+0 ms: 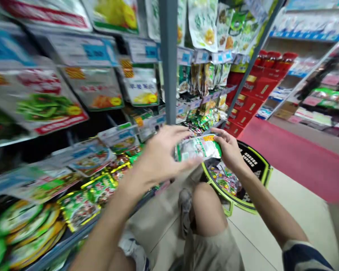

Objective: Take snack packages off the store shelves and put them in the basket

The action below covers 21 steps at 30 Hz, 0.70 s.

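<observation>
In front of me, above my bent knee, is a white and green food packet [197, 148] with an orange patterned tag on its upper edge. My right hand [228, 148] grips the packet's right end between thumb and fingers. Around its left end my left hand [166, 150] is spread, fingers above and thumb along the lower edge. That hand is blurred, and I cannot tell whether it touches the packet. Below my right hand, a black basket [252, 156] with a yellow-green rim stands on the floor, holding several small colourful packets [224, 178].
A shelf rack with hanging packets [52, 99] and price labels fills the left side, with a grey upright post [169, 60]. Lower down lie green and gold packets [80, 207] and round packs [35, 233]. Stacked red boxes [247, 96] stand beyond, beside a red floor strip [299, 150].
</observation>
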Tool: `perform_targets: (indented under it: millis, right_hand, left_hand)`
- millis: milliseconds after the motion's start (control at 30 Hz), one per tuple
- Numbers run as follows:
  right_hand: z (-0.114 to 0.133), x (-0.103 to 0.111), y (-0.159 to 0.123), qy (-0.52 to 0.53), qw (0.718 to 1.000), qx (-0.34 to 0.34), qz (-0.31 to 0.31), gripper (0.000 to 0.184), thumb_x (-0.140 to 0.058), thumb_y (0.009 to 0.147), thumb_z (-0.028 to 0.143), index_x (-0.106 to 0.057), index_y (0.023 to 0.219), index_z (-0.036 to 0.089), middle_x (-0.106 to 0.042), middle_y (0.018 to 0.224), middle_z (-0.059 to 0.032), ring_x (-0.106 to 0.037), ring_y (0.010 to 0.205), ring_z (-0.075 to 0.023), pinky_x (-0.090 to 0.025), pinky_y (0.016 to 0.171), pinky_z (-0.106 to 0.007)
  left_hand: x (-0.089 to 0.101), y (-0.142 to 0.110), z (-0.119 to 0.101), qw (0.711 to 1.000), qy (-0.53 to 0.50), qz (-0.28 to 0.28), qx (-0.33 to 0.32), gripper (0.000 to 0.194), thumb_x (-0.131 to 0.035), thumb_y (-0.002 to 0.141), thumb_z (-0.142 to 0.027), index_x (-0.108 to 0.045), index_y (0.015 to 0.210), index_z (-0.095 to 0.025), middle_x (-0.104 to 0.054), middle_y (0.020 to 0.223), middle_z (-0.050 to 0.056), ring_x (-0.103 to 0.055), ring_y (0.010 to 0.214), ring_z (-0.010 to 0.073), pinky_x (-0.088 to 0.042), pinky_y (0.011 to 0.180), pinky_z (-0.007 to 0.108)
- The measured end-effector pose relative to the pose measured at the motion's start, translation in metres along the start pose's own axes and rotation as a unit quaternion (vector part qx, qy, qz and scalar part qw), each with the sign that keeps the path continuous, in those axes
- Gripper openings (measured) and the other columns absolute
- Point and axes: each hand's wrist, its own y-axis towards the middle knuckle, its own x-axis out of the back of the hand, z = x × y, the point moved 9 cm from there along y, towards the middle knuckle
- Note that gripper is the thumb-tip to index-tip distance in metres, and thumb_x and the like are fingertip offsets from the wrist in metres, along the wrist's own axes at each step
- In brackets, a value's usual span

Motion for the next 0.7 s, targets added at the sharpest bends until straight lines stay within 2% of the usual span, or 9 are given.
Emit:
perform_targets:
  millis: [67, 100, 167, 233, 300, 367, 433, 567, 700]
  right_hand:
    - [0.025, -0.059, -0.004, 0.054, 0.997, 0.002, 0.062, 0.041, -0.076, 0.091, 0.05, -0.074, 0.12, 0.02, -0.066, 0.075, -0.0006, -0.059, 0.058, -0.0161, -0.051, 0.052, -0.028]
    - [0.038, -0.083, -0.006, 0.074, 0.993, 0.012, 0.088, 0.043, -0.073, 0.094, 0.054, -0.074, 0.12, 0.02, -0.068, 0.08, -0.0028, -0.063, 0.062, -0.0169, -0.054, 0.053, -0.029]
    - [0.066, -0.119, -0.007, 0.082, 0.988, 0.074, 0.104, 0.049, -0.069, 0.099, 0.059, -0.071, 0.129, 0.021, -0.072, 0.092, -0.0058, -0.069, 0.076, -0.0189, -0.059, 0.058, -0.029]
    - [0.092, -0.143, -0.007, 0.053, 0.981, 0.172, 0.075, 0.051, -0.073, 0.098, 0.055, -0.067, 0.137, 0.023, -0.072, 0.105, -0.0068, -0.071, 0.089, -0.0194, -0.063, 0.066, -0.03]
    - [0.108, -0.173, -0.007, 0.024, 0.965, 0.25, 0.071, 0.05, -0.077, 0.095, 0.049, -0.065, 0.136, 0.023, -0.071, 0.116, -0.0077, -0.071, 0.099, -0.0198, -0.065, 0.076, -0.032]
    - [0.11, -0.215, -0.006, 0.036, 0.954, 0.268, 0.127, 0.046, -0.075, 0.096, 0.045, -0.059, 0.133, 0.024, -0.071, 0.122, -0.009, -0.072, 0.103, -0.0204, -0.065, 0.083, -0.034]
    - [0.106, -0.252, -0.002, 0.074, 0.948, 0.257, 0.171, 0.045, -0.071, 0.097, 0.042, -0.049, 0.134, 0.025, -0.072, 0.117, -0.0083, -0.074, 0.099, -0.0204, -0.065, 0.083, -0.035]
    - [0.1, -0.294, 0.016, 0.057, 0.952, 0.256, 0.157, 0.037, -0.064, 0.094, 0.03, -0.05, 0.128, 0.025, -0.071, 0.1, -0.0024, -0.07, 0.082, -0.0176, -0.059, 0.071, -0.031]
    - [0.108, -0.312, 0.032, 0.021, 0.942, 0.309, 0.132, 0.028, -0.058, 0.098, 0.026, -0.063, 0.126, 0.022, -0.072, 0.105, -0.0058, -0.068, 0.088, -0.0194, -0.06, 0.079, -0.036]
  left_hand:
    - [-0.003, -0.007, 0.014, 0.999, -0.013, 0.025, 0.024, 0.058, -0.079, 0.089, -0.061, -0.075, 0.133, -0.024, -0.073, 0.139, 0.012, -0.068, 0.128, 0.0323, -0.053, 0.115, 0.052]
    - [0.002, -0.009, 0.028, 0.998, -0.029, 0.008, 0.058, 0.049, -0.072, 0.096, -0.059, -0.077, 0.127, -0.021, -0.077, 0.13, 0.012, -0.072, 0.12, 0.0303, -0.056, 0.11, 0.05]
    - [0.027, -0.014, 0.063, 0.984, -0.081, -0.071, 0.143, 0.042, -0.059, 0.105, -0.056, -0.079, 0.104, -0.019, -0.08, 0.1, 0.01, -0.074, 0.094, 0.0247, -0.06, 0.094, 0.043]
    - [0.058, -0.022, 0.094, 0.952, -0.157, -0.157, 0.209, 0.048, -0.06, 0.102, -0.062, -0.075, 0.087, -0.019, -0.074, 0.08, 0.007, -0.069, 0.077, 0.0212, -0.059, 0.081, 0.038]
    - [0.082, -0.028, 0.112, 0.917, -0.245, -0.206, 0.238, 0.051, -0.064, 0.098, -0.068, -0.074, 0.089, -0.018, -0.074, 0.083, 0.008, -0.07, 0.08, 0.0216, -0.058, 0.079, 0.037]
    - [0.102, -0.033, 0.121, 0.889, -0.296, -0.253, 0.241, 0.051, -0.064, 0.098, -0.068, -0.072, 0.1, -0.018, -0.076, 0.096, 0.011, -0.072, 0.089, 0.0233, -0.059, 0.084, 0.038]
    - [0.123, -0.041, 0.122, 0.879, -0.27, -0.325, 0.223, 0.047, -0.063, 0.101, -0.063, -0.063, 0.115, -0.019, -0.075, 0.111, 0.013, -0.073, 0.097, 0.023, -0.059, 0.089, 0.039]
    - [0.152, -0.054, 0.109, 0.882, -0.07, -0.435, 0.168, 0.037, -0.064, 0.104, -0.044, -0.04, 0.123, -0.024, -0.065, 0.123, 0.012, -0.068, 0.102, 0.0171, -0.057, 0.094, 0.037]
    - [0.163, -0.055, 0.107, 0.882, 0.057, -0.447, 0.14, 0.03, -0.066, 0.103, -0.034, -0.044, 0.121, -0.024, -0.062, 0.12, 0.01, -0.067, 0.107, 0.0187, -0.058, 0.1, 0.04]
